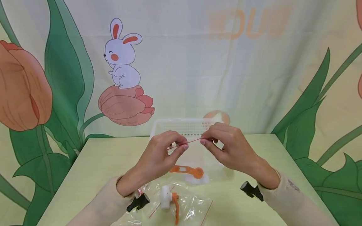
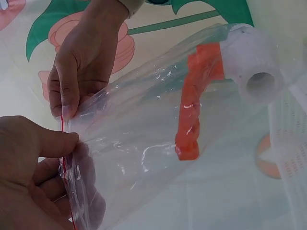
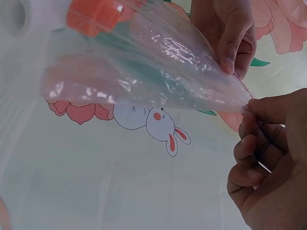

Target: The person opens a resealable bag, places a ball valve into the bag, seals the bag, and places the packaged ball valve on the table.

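My left hand (image 1: 159, 153) and right hand (image 1: 230, 147) pinch the red-lined top edge of a clear zip bag (image 2: 134, 129) between thumbs and fingers, a short gap apart. Inside it, in the left wrist view, hangs a white plastic valve (image 2: 252, 55) with a round opening and an orange lever handle (image 2: 188, 120). The right wrist view shows my right fingers at one end of the red strip, the left hand farther along it. In the head view the bag hangs below the hands, its film hard to make out, with the orange handle (image 1: 186, 170) visible.
On the table (image 1: 93, 169), near the front, another clear zip bag (image 1: 195, 207) holds a white valve (image 1: 165, 197) with an orange handle. A white perforated basket (image 1: 169, 124) stands behind the hands, against a printed curtain. More clear plastic lies at the front left.
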### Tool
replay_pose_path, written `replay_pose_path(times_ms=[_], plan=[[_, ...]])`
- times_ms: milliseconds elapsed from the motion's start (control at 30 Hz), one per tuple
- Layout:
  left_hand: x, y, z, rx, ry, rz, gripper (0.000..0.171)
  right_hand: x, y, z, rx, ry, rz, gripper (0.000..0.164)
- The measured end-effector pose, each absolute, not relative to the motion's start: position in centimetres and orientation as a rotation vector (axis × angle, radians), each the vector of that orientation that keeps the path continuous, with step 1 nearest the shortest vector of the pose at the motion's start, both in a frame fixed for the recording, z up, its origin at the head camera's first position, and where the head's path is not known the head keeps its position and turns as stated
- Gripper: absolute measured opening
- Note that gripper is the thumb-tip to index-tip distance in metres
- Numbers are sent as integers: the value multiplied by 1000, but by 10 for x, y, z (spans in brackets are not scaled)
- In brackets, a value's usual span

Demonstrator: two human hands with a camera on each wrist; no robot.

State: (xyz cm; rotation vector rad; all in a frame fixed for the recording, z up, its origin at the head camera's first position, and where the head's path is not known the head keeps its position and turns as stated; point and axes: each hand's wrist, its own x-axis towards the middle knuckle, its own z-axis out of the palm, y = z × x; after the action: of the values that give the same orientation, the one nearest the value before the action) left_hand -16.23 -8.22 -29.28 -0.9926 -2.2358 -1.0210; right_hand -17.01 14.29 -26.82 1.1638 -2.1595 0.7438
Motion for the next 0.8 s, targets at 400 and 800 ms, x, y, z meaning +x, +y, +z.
replay_pose_path(times_ms=[400,800], plan=[[-159,-85,-294,-972,-2241,-957,8,-170,149,-268,1155,-2151,746,6],[-162,-89,-300,-978,-2210,-971,4,-169,150,-268,1142,-2158,749,7]])
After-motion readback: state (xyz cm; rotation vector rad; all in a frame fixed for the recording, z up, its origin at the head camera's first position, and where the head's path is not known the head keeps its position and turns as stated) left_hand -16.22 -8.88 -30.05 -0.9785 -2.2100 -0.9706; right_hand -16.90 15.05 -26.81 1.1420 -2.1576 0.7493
